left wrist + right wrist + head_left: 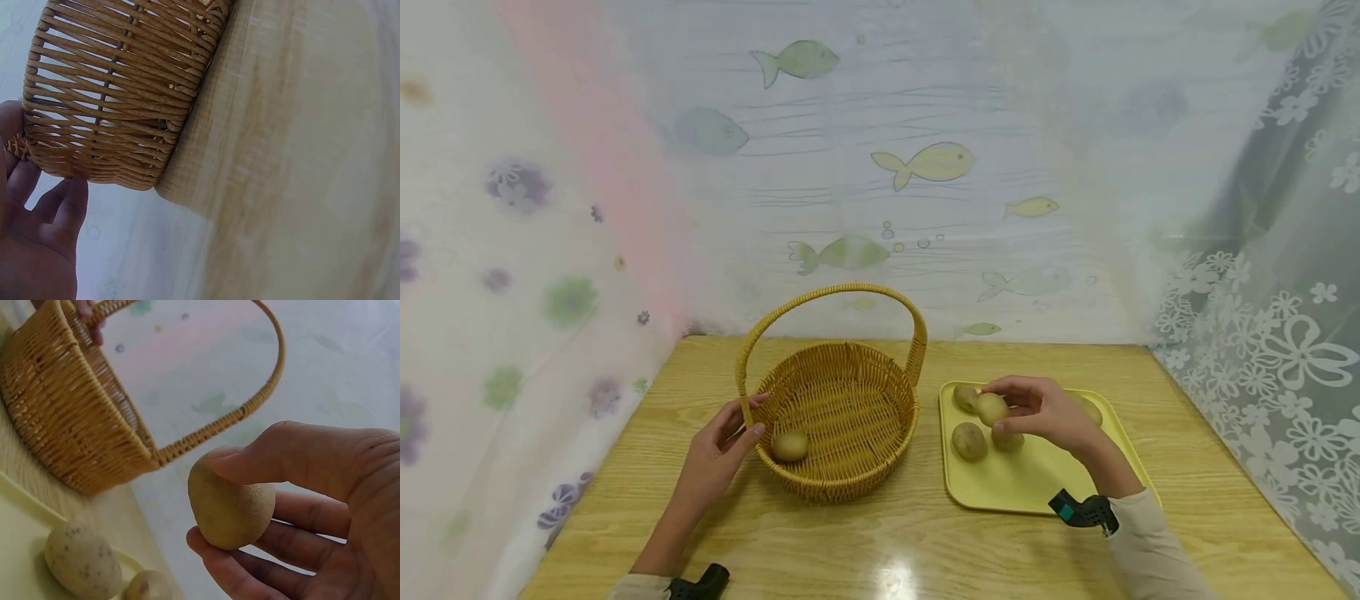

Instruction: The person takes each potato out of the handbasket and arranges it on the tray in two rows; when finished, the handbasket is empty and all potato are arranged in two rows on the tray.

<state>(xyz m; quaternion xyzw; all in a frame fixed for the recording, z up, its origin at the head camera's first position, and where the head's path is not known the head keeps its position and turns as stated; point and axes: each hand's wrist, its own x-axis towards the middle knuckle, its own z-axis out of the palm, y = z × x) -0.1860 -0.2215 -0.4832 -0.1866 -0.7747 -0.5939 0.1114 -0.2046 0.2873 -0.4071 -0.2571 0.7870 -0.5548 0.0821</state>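
Observation:
My right hand (1045, 412) pinches a potato (992, 408) between thumb and fingers, above the yellow tray (1030, 492). In the right wrist view the held potato (228, 506) has the thumb across its top and fingers beneath. More potatoes lie on the tray, including a speckled potato (969, 442) at its left side. To the left, a wicker basket (850, 483) stands upright with its tall handle (850, 288) raised. One potato (790, 446) rests inside, near the left wall. My left hand (718, 446) grips the basket's left rim by the handle's foot.
The wooden table (880, 533) carries both basket and tray, a strip of wood between them. Behind it hangs a pale curtain (880, 167) printed with fish. Flowered curtains (550, 292) close off the sides. The basket handle arches high above the rim.

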